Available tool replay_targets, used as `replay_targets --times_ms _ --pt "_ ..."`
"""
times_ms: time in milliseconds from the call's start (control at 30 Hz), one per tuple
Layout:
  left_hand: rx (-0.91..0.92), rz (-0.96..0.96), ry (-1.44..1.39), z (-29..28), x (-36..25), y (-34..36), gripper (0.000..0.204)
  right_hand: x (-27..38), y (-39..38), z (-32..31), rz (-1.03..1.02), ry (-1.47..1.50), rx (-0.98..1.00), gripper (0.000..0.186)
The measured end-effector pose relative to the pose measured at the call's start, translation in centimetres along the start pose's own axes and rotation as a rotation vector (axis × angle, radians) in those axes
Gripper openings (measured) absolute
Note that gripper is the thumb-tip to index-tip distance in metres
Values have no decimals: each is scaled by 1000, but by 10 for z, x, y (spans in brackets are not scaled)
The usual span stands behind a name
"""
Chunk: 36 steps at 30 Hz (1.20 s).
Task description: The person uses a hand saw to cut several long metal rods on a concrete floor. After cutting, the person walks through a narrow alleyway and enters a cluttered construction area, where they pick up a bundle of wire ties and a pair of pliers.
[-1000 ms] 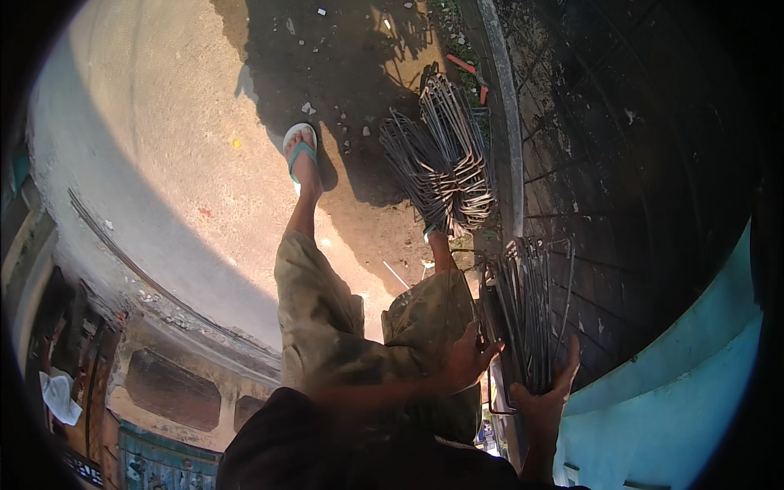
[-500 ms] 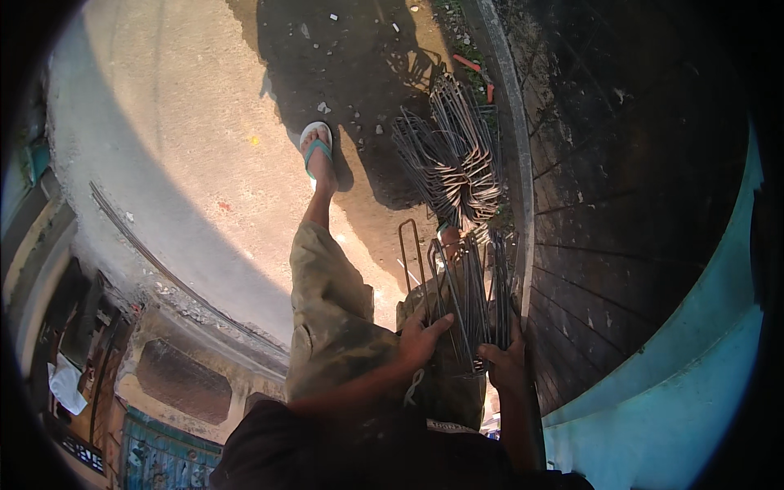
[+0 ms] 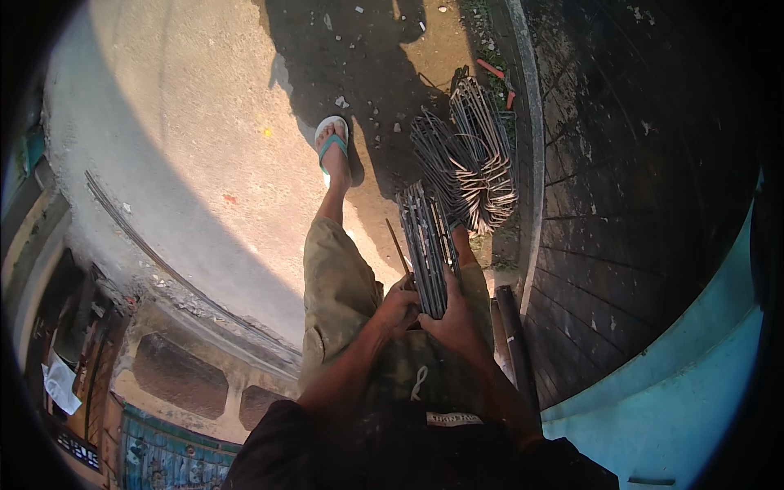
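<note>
In front of my lap is a bundle of bent steel rebar stirrups (image 3: 426, 245), gathered close together and pointing away from me. My left hand (image 3: 396, 309) closes round its near left side. On the right side, my right hand (image 3: 452, 321) grips the near end, thumb along the bars. One thin rod (image 3: 397, 245) stands apart to the left of the bundle, rising from beside my left hand. Beyond the bundle, a larger heap of stirrups (image 3: 482, 184) lies on the ground, its bent ends toward me.
A red-handled tool (image 3: 496, 77) lies past the heap beside a kerb (image 3: 535, 147). Dark wall or paving (image 3: 629, 204) and a light blue surface (image 3: 678, 408) are at right. My sandalled foot (image 3: 332, 147) is on the sunlit pavement. A dark pole (image 3: 514, 343) is near my right forearm.
The spread-out stirrups are now squared into a tight bundle and lifted leftward, in front of my lap. My right hand has come left, close to my left hand. The view has shifted slightly.
</note>
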<state>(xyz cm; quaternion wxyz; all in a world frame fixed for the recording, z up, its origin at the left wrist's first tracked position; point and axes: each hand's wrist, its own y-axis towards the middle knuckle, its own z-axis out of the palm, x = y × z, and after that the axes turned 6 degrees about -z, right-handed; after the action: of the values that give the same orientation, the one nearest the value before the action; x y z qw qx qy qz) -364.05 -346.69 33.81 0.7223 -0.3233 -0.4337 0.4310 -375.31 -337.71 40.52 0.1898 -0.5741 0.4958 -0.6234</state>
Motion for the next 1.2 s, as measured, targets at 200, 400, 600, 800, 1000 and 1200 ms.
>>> replay_targets --times_ms 200,400,600,800,1000,1200 --pt "191 -92 -14 -31 -27 11 49 13 14 12 70 -83 69 91" --pt "-213 -126 219 -23 -41 39 23 -20 1 50 -121 -380 68 85" --pt "-232 -89 110 -66 -45 54 24 25 62 -12 -69 -204 34 59" --pt "-229 39 88 -66 -63 51 23 -83 290 -33 -76 -946 -51 68" --pt "-325 78 192 -57 -73 38 18 -109 342 -25 310 -928 234 72" --pt "-218 -26 153 -59 -65 43 23 -133 337 -117 327 -63 3 73"
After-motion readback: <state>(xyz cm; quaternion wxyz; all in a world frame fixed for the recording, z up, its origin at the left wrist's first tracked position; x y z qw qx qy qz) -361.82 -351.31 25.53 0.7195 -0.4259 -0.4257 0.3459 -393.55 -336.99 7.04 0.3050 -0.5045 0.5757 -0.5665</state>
